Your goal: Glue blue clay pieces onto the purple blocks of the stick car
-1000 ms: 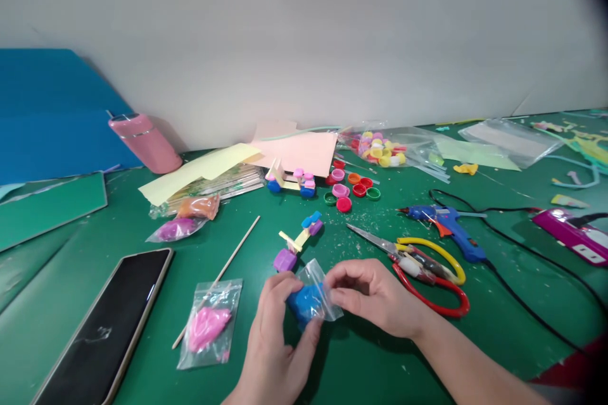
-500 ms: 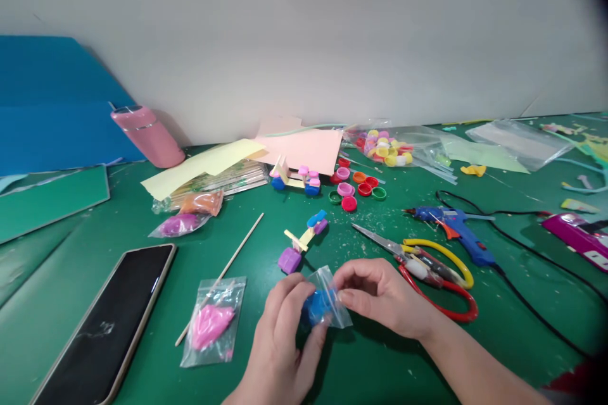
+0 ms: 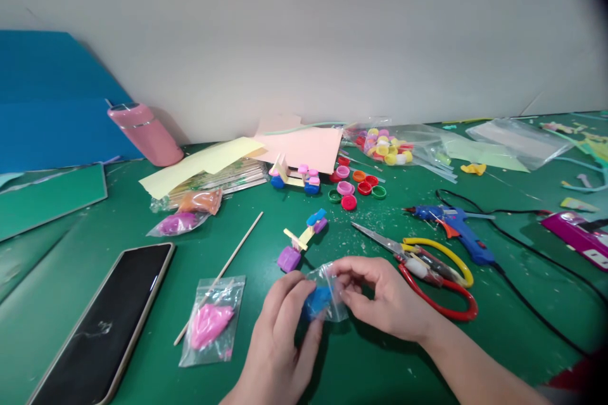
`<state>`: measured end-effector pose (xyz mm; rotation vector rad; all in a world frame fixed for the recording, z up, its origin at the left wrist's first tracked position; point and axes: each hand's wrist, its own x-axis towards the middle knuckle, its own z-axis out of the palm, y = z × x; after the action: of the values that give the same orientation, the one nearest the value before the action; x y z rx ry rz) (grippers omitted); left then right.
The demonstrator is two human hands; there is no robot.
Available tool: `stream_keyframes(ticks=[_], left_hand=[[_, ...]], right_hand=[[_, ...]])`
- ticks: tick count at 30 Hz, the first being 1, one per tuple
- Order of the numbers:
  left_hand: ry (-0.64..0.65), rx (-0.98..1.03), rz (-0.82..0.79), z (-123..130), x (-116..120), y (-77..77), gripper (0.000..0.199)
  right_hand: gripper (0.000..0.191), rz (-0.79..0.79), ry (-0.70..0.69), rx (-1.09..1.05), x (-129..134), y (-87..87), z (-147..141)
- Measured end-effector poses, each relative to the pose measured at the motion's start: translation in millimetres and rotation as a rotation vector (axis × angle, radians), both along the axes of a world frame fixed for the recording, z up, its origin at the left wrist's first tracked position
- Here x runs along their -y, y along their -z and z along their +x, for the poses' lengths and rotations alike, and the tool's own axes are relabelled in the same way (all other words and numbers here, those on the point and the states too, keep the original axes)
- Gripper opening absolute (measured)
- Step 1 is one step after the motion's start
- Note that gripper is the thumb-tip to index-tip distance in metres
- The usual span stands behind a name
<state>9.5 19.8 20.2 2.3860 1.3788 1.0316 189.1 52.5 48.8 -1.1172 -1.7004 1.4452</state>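
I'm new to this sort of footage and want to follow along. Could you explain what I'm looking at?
There's no machine here, just a person's two bare hands. Every picture comes from one camera worn on the head, looking forward and down. The left hand holds a small clear bag with something blue inside, and the right hand pinches its other side. On the green table, to the left, lie a phone, a thin stick and a bag of pink material. To the right are scissors and a blue glue gun. Just beyond the hands sits a small model of sticks and coloured blocks.
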Motion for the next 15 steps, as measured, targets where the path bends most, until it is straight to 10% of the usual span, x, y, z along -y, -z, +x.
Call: stream_keyframes(ticks=[15], left_hand=[[-0.056, 0.186, 0.062, 2.7, -2.9, -1.1, 0.027]], right_hand=[[0.015, 0.046, 0.066, -0.007, -1.3, 5.2, -2.3]])
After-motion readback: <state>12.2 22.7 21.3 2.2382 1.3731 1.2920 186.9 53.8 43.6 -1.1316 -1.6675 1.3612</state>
